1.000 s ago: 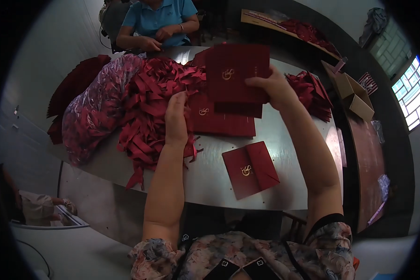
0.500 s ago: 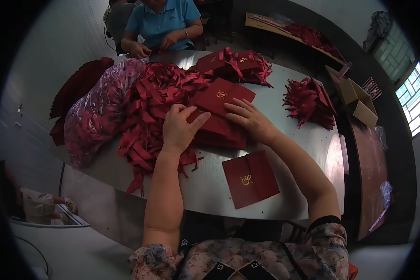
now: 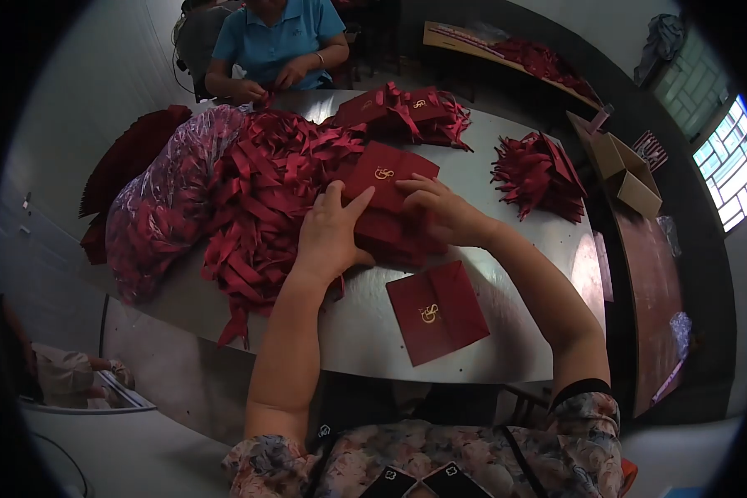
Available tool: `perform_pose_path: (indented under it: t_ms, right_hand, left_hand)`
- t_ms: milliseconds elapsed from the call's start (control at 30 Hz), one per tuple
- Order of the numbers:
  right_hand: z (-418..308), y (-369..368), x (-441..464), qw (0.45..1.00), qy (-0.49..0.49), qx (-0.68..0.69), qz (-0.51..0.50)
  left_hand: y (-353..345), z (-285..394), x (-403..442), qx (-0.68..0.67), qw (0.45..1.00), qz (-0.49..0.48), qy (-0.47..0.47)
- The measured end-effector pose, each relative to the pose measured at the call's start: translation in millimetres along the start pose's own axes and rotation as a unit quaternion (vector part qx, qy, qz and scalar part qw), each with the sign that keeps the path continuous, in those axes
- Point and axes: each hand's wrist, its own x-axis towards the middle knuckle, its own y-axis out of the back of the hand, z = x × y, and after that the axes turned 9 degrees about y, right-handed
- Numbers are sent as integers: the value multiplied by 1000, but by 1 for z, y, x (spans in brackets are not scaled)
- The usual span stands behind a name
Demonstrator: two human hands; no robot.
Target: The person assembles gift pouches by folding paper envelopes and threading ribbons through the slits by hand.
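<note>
A stack of flat dark red paper bags [image 3: 378, 222] lies in the middle of the table, the top one showing a gold logo. My left hand [image 3: 330, 236] is at the stack's left side, fingers and thumb spread apart against it. From the right, my right hand [image 3: 444, 212] curls its fingers over the edge of the top bag; its thumb is hidden. Nearer to me, a single red bag [image 3: 438, 314] with a gold logo lies flat and apart from the stack. Left of my hands spreads a heap of red ribbons [image 3: 266, 199].
A clear plastic sack [image 3: 162, 203] of red ribbon lies at the left. Ribboned bags stand in groups at the back [image 3: 419, 114] and right [image 3: 539, 176]. Across the table [image 3: 357, 332] sits a person in a blue shirt [image 3: 278, 41]. A cardboard box [image 3: 631, 178] stands on a side bench.
My left hand has slid lower along the stack's left side, its thumb now down near the lower edge. My right hand's fingers have gone from stretched flat to curled over the top bag.
</note>
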Motion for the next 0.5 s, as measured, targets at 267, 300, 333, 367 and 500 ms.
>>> perform_pose_path:
  t_ms: [267, 300, 333, 367, 500]
  right_hand:
    - [-16, -3, 11, 992, -41, -115, -18]
    - [-12, -5, 12, 992, -37, -117, -30]
    - [-10, -5, 11, 988, -23, -154, -17]
    - [-11, -6, 9, 988, -29, -149, -19]
    - [-29, 3, -4, 987, -46, -138, 70]
  left_hand:
    - [-23, 9, 5, 27, 997, 35, 70]
    - [-25, 11, 6, 38, 994, 53, 88]
    - [-27, 13, 8, 50, 991, 73, 105]
    - [-26, 12, 9, 45, 991, 66, 104]
    - [-9, 8, 2, -10, 989, 132, 68]
